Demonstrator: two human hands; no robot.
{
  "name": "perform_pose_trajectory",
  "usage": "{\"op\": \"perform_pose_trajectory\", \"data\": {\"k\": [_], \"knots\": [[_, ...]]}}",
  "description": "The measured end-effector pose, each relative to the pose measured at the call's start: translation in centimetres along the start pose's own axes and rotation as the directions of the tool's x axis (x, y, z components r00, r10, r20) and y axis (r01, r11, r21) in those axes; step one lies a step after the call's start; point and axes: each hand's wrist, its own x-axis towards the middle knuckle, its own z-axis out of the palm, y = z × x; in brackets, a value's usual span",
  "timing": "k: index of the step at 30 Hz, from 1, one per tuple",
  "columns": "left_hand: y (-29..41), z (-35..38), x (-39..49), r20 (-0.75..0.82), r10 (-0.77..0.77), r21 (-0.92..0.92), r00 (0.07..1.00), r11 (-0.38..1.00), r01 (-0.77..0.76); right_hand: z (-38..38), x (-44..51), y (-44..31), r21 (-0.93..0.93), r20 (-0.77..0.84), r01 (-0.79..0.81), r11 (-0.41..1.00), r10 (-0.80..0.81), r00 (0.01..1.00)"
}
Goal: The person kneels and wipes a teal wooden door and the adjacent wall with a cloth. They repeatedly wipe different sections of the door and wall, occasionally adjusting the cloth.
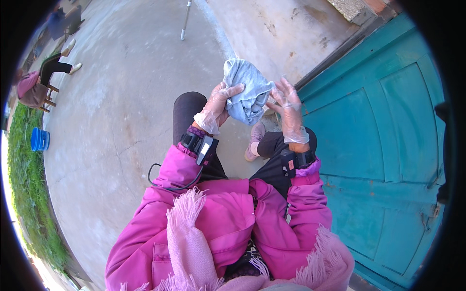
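Observation:
A crumpled light blue cloth (247, 87) is bunched up in front of me, above the gap between my knees. My left hand (220, 102), in a clear plastic glove, grips its left side with the thumb laid over the front. At the cloth's right edge is my right hand (287, 103), gloved the same way. Its fingers are spread and the thumb stands apart from them; a corner of the cloth reaches its fingertips, and whether they touch is hard to tell. The back of the cloth is hidden.
A teal panelled door (349, 134) stands close on my right. Concrete floor (109, 109) stretches to the left, with a blue bucket (40, 139) beside green plants (27, 174). A person (32, 85) sits on a wooden stool at the far left. A pale pole (186, 22) is ahead.

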Motion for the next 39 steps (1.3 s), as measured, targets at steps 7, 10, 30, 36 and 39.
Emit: {"op": "perform_pose_trajectory", "data": {"k": [7,10,30,36,39], "knots": [[1.0,1.9,-0.4,0.037,0.023,0.143,0.999,0.989,-0.028,2.0,0.2,1.6,0.390,0.282,-0.282,0.876,0.178,0.943],[0.9,2.0,-0.3,0.032,0.108,0.278,0.994,0.954,-0.112,2.7,-0.1,1.3,0.374,0.177,-0.245,0.895,0.190,0.966],[1.8,3.7,0.7,0.493,0.301,0.866,0.816,-0.262,-0.427,5.2,3.1,0.2,0.068,-0.261,-0.028,0.997,0.045,0.964],[2.0,4.3,0.3,0.358,0.378,0.930,0.853,-0.224,-0.291,5.6,1.7,-1.3,-0.101,-0.109,-0.101,0.990,0.090,0.990],[1.1,2.6,0.2,0.319,0.452,0.947,0.833,-0.128,-0.293,5.3,0.8,-1.7,-0.036,0.057,-0.148,0.988,0.150,0.987]]}}
